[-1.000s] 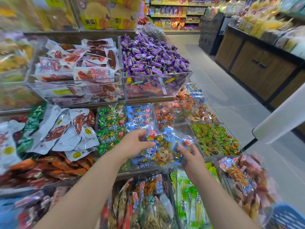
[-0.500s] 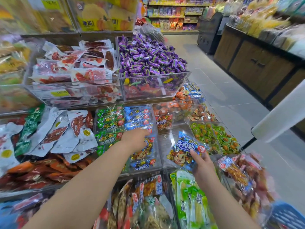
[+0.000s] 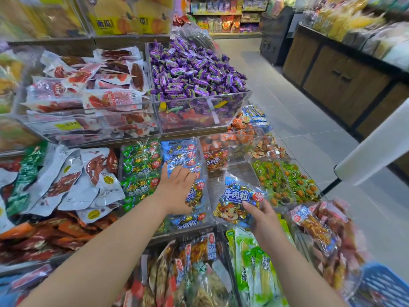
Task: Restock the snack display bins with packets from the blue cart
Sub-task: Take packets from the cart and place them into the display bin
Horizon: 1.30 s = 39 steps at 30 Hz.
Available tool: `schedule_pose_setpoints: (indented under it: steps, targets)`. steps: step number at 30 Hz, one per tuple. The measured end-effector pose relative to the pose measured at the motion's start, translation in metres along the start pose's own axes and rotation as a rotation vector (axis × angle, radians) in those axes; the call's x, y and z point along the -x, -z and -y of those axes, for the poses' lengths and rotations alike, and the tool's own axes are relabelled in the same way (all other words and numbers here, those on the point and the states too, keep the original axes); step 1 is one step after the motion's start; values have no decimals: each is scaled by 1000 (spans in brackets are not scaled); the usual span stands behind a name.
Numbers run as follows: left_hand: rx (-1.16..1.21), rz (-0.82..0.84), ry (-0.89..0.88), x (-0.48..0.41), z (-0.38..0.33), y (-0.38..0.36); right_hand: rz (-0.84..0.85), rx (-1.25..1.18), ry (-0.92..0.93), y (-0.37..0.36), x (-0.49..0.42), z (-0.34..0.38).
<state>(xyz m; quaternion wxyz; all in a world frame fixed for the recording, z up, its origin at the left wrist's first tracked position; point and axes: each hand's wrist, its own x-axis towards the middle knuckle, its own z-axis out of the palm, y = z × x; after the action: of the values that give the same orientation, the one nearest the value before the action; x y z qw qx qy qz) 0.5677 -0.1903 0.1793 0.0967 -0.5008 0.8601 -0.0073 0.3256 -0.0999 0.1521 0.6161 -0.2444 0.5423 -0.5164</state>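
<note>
My right hand [image 3: 263, 217] grips a blue beef-cube packet [image 3: 238, 201] by its lower right corner, held over a nearly bare clear bin [image 3: 223, 173] in the middle row. My left hand [image 3: 177, 191] lies flat, palm down with fingers spread, on the blue packets stacked in the clear bin [image 3: 200, 219] just left of it. A corner of the blue cart [image 3: 385, 284] shows at the bottom right.
Green packets [image 3: 140, 165] fill the bin left of my left hand. Green-wrapped snacks [image 3: 283, 182] sit right of the bare bin. Purple candies [image 3: 194, 74] and red sausage packs [image 3: 88, 85] fill the upper tier. A tiled aisle [image 3: 298, 129] runs along the right.
My hands have split apart: the left pressed down onto the blue packets in the bin, while the right carried one blue packet rightward over the neighbouring bin.
</note>
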Motion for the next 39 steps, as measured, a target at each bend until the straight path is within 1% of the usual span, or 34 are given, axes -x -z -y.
schedule_pose_setpoints:
  steps: [3,7,11,13,16,17,19,21,23,25,27,29,30,32,34,37,39]
  targets:
    - [-64,23,6,-6,6,-1,43,17,15,-4,0,1]
    - [-111,62,-6,-12,14,1,59,160,73,-13,-4,5]
    - [-39,34,-30,-2,24,11,105,354,66,-31,-9,15]
    - [128,-43,17,10,37,19,163,401,71,-44,-13,18]
    - [592,-217,164,36,54,29,279,529,99,-68,-19,19]
    - [701,-265,199,43,58,31,314,582,118,-76,-22,18]
    - [772,-323,239,56,58,33,365,675,150,-88,-30,12]
    - [726,-286,222,63,50,35,398,852,216,-97,-36,7]
    - [560,-170,168,64,36,33,404,1066,328,-99,-39,1]
    - [324,-55,133,57,22,26,381,1068,389,-94,-40,-5]
    - [189,-24,133,48,11,16,275,1013,410,-85,-41,-8]
    - [116,-22,142,42,3,7,176,1081,407,-75,-43,-7]
    - [79,11,150,39,0,3,169,1128,378,-70,-44,-7]
    - [-4,116,181,36,-3,-4,225,1203,343,-67,-42,-7]
    - [-47,182,204,32,-3,-8,270,1294,446,-68,-40,-8]
    - [-56,254,196,30,0,-5,241,1438,674,-74,-42,-4]
    - [-23,298,202,29,3,0,225,1464,728,-78,-44,2]
